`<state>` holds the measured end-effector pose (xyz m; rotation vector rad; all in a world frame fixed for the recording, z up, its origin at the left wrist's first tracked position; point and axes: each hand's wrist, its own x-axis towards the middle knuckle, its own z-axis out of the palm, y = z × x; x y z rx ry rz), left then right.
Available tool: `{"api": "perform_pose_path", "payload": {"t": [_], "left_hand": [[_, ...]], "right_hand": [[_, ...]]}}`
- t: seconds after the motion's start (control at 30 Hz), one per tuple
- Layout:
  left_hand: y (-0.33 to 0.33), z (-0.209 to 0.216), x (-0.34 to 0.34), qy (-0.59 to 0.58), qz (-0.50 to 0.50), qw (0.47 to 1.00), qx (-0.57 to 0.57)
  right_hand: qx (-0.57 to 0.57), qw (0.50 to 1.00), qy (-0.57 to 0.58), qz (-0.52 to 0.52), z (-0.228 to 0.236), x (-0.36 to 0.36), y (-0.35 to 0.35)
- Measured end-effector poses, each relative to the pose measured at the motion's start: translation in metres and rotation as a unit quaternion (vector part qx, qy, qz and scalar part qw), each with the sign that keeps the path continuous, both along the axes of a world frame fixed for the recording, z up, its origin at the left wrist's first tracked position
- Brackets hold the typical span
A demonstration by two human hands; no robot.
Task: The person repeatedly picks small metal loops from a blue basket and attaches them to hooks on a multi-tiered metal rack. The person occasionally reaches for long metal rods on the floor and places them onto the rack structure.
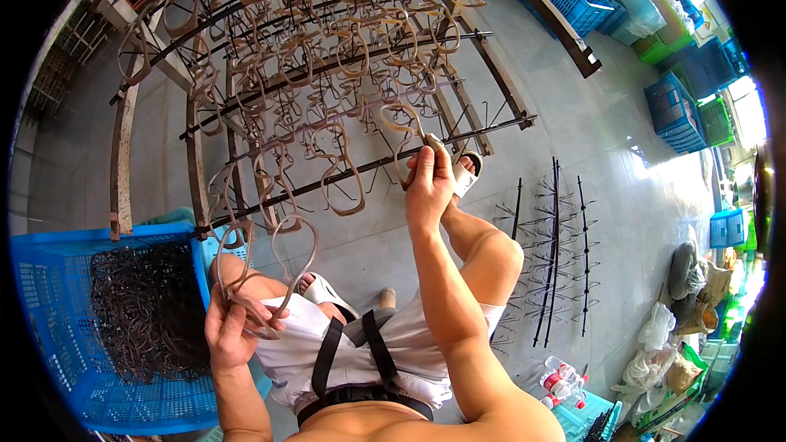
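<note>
In my left hand (pixel 232 336) is a bunch of brown eyeglass frames (pixel 314 255), held closed by their lower rims above my left thigh. My right hand (pixel 431 188) reaches forward and pinches another eyeglass frame (pixel 416 119) beside the nearest black rod (pixel 360 170) of a rack. Its fingers and thumb hide part of that frame; whether the frame touches the rod I cannot tell. Several brown frames, one with a thick rim (pixel 350 211), hang from the prongs of this rod. Behind it, more rods in rows bear many hanging frames.
A blue crate (pixel 49 278) with a dark tangled heap (pixel 147 311) stands at my left. Loose pronged rods (pixel 557 254) lie on the floor at right. Beyond are plastic bottles (pixel 563 383), bags (pixel 657 327) and blue crates (pixel 673 115). Wooden bars (pixel 121 164) support the rack.
</note>
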<state>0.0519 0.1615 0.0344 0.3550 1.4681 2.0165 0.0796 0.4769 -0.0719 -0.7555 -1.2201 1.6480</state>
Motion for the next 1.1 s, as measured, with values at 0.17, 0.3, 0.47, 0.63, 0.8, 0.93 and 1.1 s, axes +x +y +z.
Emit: {"api": "perform_pose_path", "payload": {"t": [0.17,0.3,0.47,0.63,0.8,0.93,1.1], "left_hand": [[0.0,0.0,0.001,-0.014,-0.007,1.0,0.021],[0.004,0.003,0.001,-0.019,0.038,0.999,0.026],[0.007,-0.003,-0.003,-0.006,0.063,0.997,0.054],[0.007,-0.008,-0.007,-0.025,0.099,0.995,0.019],[0.02,0.004,-0.007,0.001,0.061,0.998,0.035],[0.022,0.001,-0.007,-0.023,0.081,0.995,0.056],[0.033,0.004,0.0,-0.007,0.039,0.999,0.03]], "right_hand": [[-0.028,1.0,0.013,0.0,0.005,-0.005,-0.008],[0.016,1.0,-0.024,0.012,0.005,-0.009,-0.02],[0.097,0.993,-0.06,0.02,0.002,-0.008,-0.019],[0.117,0.988,-0.089,0.055,0.002,-0.001,-0.011],[0.145,0.982,-0.115,0.042,0.004,0.0,-0.005],[0.121,0.985,-0.118,0.029,0.006,0.0,0.003],[0.507,0.784,-0.326,-0.149,0.049,0.02,-0.017]]}}
